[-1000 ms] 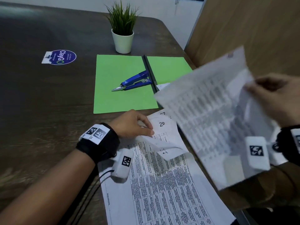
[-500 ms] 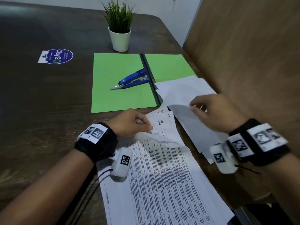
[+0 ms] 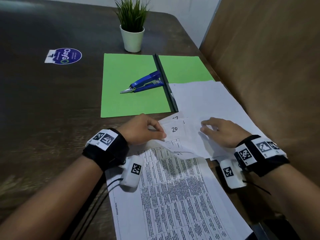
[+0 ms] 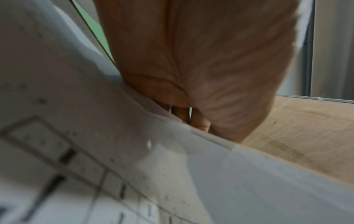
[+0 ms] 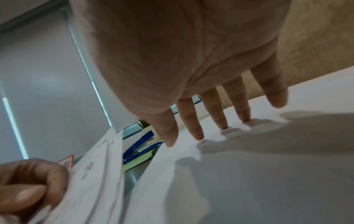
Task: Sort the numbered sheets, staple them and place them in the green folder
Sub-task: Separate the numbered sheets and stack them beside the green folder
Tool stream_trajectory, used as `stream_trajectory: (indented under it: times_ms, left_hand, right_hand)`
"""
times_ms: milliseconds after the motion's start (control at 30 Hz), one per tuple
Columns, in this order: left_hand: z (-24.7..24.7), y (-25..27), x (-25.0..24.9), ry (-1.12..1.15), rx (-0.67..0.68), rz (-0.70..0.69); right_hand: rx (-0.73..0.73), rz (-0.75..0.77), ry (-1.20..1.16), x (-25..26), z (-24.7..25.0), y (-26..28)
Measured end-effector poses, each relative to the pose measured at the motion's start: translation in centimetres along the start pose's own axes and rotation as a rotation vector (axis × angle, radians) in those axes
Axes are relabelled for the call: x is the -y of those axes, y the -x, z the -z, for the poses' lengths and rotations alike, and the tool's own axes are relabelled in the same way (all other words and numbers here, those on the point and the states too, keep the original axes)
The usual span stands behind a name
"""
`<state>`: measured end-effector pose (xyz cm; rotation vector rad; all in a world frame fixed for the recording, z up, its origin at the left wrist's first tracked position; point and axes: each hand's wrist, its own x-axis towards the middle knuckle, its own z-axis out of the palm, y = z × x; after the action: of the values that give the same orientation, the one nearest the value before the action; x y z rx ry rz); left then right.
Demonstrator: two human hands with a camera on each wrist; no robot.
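The green folder (image 3: pixel 131 101) lies open on the dark table, with a blue stapler (image 3: pixel 144 82) resting on its left half. A stack of printed sheets (image 3: pixel 173 196) lies in front of me. My left hand (image 3: pixel 161 134) pinches the turned-up top corners of several sheets; the front one reads 20 (image 3: pixel 174 129). A blank, face-down sheet (image 3: pixel 207 104) covers the folder's lower right part. My right hand (image 3: pixel 206 126) is spread flat, its fingertips (image 5: pixel 223 125) touching that sheet. The right wrist view shows the left hand (image 5: pixel 38 186) gripping the sheet edges.
A potted plant (image 3: pixel 132 26) stands behind the folder. A round blue sticker (image 3: pixel 63 56) is stuck to the table at the left. A brown partition (image 3: pixel 268 66) runs close along the right side, next to the table edge.
The right hand brought the raised sheet down, laid it face down at the right and let go; its fingers now spread on it nearer the left hand. The left hand kept its pinch.
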<state>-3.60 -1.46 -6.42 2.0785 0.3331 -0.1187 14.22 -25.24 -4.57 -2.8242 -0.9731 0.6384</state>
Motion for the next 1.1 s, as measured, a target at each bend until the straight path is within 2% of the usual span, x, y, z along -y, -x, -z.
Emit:
stream_trajectory:
  times_ms: [33, 100, 167, 200, 267, 300, 367, 433, 567, 667, 900, 1100]
  left_hand:
    - [0.0, 0.0, 0.0, 0.0, -0.004, 0.0]
    - [0.0, 0.0, 0.0, 0.002, -0.004, 0.002]
    - [-0.1, 0.0, 0.0, 0.01, 0.003, 0.003]
    - [-0.1, 0.0, 0.0, 0.022, 0.007, 0.003]
    - [-0.2, 0.0, 0.1, 0.055, 0.002, -0.008]
    - [-0.3, 0.0, 0.1, 0.071, -0.004, -0.011]
    - [-0.4, 0.0, 0.2, 0.062, -0.022, -0.024]
    - [-0.4, 0.0, 0.3, 0.037, -0.019, -0.03]
    - [-0.4, 0.0, 0.4, 0.078, -0.012, -0.026]
    - [-0.5, 0.0, 0.5, 0.095, -0.023, -0.023]
    - [-0.3, 0.0, 0.6, 0.115, -0.037, -0.01]
    - [-0.4, -0.1, 0.8, 0.113, -0.037, -0.029]
  right_hand:
    - [-0.03, -0.012, -0.008, 0.2, 0.1, 0.2]
    - [-0.218, 0.009, -0.108, 0.9, 0.0, 0.9]
    - [-0.395, 0.11, -0.344, 2.1, -0.5, 2.1]
    - [-0.393, 0.156, -0.465, 2.8, -0.8, 2.8]
    - [-0.254, 0.203, -0.645, 4.1, -1.8, 3.9]
    - [-0.183, 0.203, -0.695, 4.4, -2.5, 4.1]
    - [-0.145, 0.166, -0.718, 4.6, -3.9, 3.9]
    - [-0.145, 0.108, -0.757, 4.7, -5.1, 3.4]
    - [-0.204, 0.095, -0.822, 4.9, -6.3, 2.9]
    - [-0.249, 0.112, -0.876, 4.7, -6.7, 2.7]
    - [-0.255, 0.168, -0.977, 4.6, -6.8, 2.5]
    - [-0.288, 0.216, -0.926, 4.3, -7.3, 2.3]
